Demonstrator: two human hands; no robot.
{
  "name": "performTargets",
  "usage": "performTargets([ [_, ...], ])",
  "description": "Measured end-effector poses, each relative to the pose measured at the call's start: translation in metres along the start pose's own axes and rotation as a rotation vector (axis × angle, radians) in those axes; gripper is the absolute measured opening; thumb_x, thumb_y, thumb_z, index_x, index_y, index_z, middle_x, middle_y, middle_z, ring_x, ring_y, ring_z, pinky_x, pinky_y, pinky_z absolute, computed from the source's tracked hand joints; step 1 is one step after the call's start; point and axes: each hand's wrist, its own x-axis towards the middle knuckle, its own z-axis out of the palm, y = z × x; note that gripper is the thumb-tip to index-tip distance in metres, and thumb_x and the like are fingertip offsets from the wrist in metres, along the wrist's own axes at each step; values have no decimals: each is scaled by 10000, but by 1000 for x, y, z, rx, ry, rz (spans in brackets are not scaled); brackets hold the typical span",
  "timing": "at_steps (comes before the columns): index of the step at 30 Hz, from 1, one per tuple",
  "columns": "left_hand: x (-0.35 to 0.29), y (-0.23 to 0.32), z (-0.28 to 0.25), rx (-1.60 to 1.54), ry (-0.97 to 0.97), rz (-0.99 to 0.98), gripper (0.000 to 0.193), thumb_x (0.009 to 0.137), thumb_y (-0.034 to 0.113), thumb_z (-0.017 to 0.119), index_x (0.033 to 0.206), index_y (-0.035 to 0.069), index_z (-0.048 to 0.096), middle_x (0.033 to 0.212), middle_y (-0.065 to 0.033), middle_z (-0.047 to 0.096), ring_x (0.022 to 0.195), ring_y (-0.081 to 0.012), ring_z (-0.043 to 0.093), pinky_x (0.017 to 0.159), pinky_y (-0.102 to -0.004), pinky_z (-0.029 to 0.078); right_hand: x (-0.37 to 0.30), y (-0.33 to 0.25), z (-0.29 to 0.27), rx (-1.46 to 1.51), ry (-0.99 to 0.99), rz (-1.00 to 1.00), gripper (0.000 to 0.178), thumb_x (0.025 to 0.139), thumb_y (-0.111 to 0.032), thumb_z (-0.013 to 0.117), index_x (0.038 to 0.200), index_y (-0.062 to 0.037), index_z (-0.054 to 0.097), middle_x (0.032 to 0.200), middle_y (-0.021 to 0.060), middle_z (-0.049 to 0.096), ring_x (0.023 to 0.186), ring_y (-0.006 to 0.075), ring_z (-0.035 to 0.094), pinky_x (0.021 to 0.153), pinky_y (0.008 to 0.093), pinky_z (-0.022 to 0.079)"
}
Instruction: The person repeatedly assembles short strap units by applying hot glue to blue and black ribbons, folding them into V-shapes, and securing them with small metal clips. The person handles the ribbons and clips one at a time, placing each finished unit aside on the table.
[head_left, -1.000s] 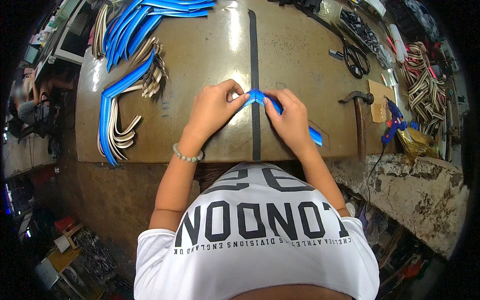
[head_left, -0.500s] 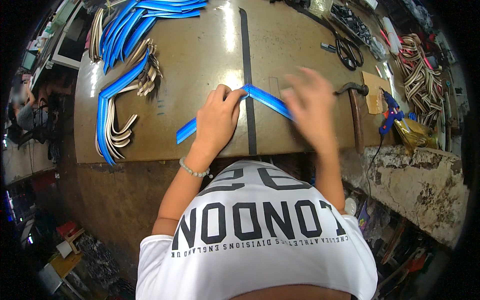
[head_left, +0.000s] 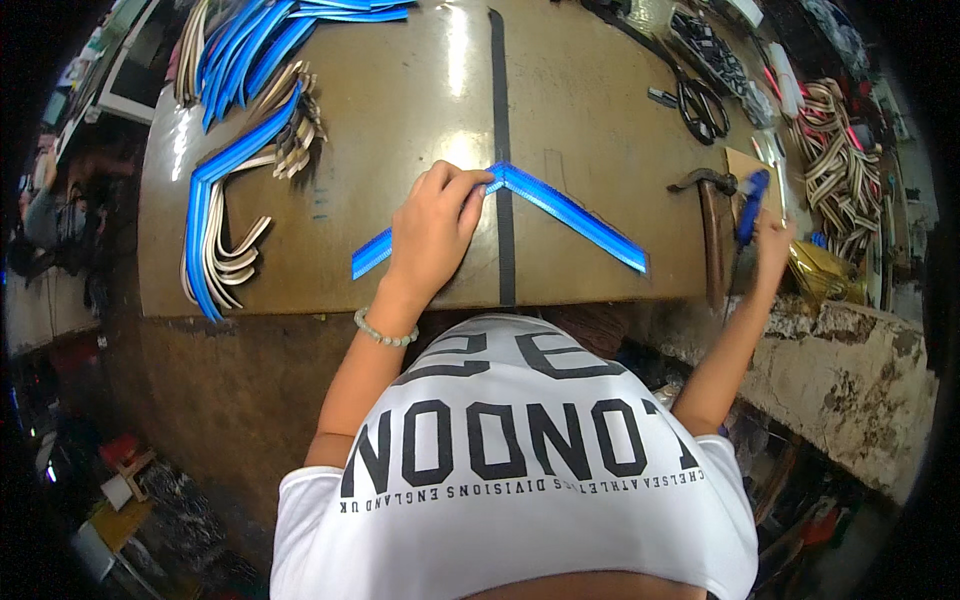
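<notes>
A blue webbing strap (head_left: 580,218) lies on the table, bent into a peak across a dark strip (head_left: 503,250). My left hand (head_left: 432,222) is closed on it just left of the peak, thumb and fingertips pinching its edge, and covers part of its left arm. The strap's right arm lies free. Off to the right, my right hand (head_left: 771,243) is closed round a blue glue gun (head_left: 753,200), held tilted and slightly blurred beside a hammer (head_left: 713,230). A cord hangs below the gun.
Bent blue and cream straps (head_left: 207,215) are piled at the left, with more blue straps (head_left: 250,50) behind. At the far right are scissors (head_left: 700,105), a tray of small black parts (head_left: 708,45), a heap of cream straps (head_left: 838,150) and a yellow plastic bag (head_left: 822,268).
My right hand has let go of the strap's right arm, moved right and taken hold of the glue gun, which is lifted and turned. My left hand stays on the strap.
</notes>
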Motion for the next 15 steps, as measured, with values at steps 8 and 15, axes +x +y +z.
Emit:
performTargets([
  [8,2,5,2,11,-14,-56,124,907,150,642,1011,139,708,866,-66,581,819,-251,596,677,-387,484,-36,-34,22,-133,96,-441,554,975,-340,595,1336,71,507,1189,299,608,1139,454,561,1013,449,424],
  [15,1,0,3,-40,13,-45,143,887,131,671,1023,100,702,864,-75,592,810,-249,602,698,-375,484,-24,-46,-20,405,125,312,298,1009,-323,557,1048,-28,532,771,90,652,586,146,624,566,287,495],
])
